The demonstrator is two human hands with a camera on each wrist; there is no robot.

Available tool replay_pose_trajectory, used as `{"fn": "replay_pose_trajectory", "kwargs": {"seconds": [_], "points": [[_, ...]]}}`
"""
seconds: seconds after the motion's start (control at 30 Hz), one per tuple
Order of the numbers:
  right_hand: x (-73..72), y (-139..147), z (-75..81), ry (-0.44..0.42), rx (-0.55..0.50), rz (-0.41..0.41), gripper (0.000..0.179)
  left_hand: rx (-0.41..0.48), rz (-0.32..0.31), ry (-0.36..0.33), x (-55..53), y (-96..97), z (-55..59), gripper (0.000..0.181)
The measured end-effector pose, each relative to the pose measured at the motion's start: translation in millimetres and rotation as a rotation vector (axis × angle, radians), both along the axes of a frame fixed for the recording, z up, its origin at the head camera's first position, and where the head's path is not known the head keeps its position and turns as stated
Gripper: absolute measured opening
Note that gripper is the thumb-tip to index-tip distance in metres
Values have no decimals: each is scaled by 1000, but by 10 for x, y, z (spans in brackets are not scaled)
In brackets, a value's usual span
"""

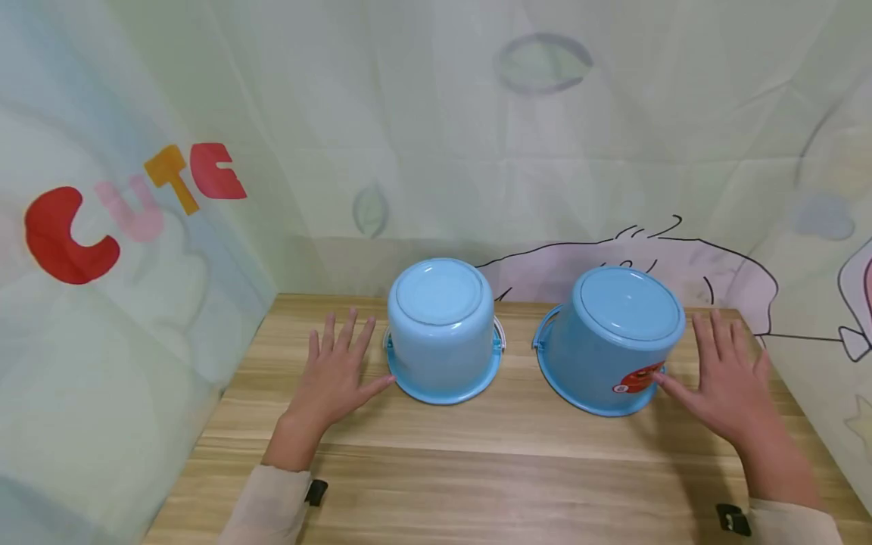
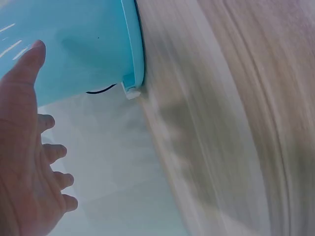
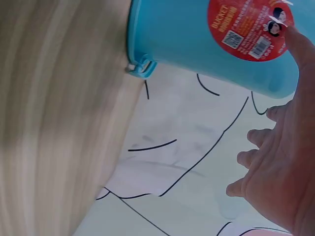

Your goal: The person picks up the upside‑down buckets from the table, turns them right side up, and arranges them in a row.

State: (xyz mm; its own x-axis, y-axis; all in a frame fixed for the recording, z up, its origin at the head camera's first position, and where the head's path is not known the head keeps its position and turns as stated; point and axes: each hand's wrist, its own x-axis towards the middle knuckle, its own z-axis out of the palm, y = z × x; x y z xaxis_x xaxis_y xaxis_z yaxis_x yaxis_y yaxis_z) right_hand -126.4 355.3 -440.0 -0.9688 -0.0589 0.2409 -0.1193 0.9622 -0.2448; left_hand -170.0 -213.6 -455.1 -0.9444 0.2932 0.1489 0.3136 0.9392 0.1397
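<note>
Two light blue plastic buckets stand upside down on the wooden table. The left bucket [image 1: 441,333] has a white handle at its rim. A round red label [image 3: 248,29] is on the side of the right bucket [image 1: 613,341], whose handle is blue. My left hand [image 1: 334,382], fingers spread and straight, is beside the left bucket; whether its thumb touches the bucket I cannot tell. To the right of the other bucket, my right hand [image 1: 732,386] is held with straight fingers, its thumb by the label. Neither hand grips anything.
The wooden table [image 1: 463,484] backs onto a pale printed cloth [image 1: 436,151] with leaf and cartoon drawings. Another stretch of cloth at the left carries coloured letters [image 1: 71,235]. Cloth also borders the table on the right.
</note>
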Motion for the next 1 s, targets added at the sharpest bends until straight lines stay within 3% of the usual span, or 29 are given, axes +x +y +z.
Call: {"fn": "replay_pose_trajectory", "kwargs": {"seconds": [0.27, 0.57, 0.77, 1.0], "points": [[-30, -82, 112, 87, 11, 71, 110, -26, -22, 30, 38, 10, 93, 102], [-39, -247, 236, 107, 0, 123, 108, -80, -72, 57, 56, 16, 176, 102], [-79, -377, 328, 135, 34, 177, 108, -102, -116, 100, 81, -9, 203, 100], [-119, -561, 413, 169, 80, 302, 105, -144, -204, 178, 82, -38, 214, 96]]}}
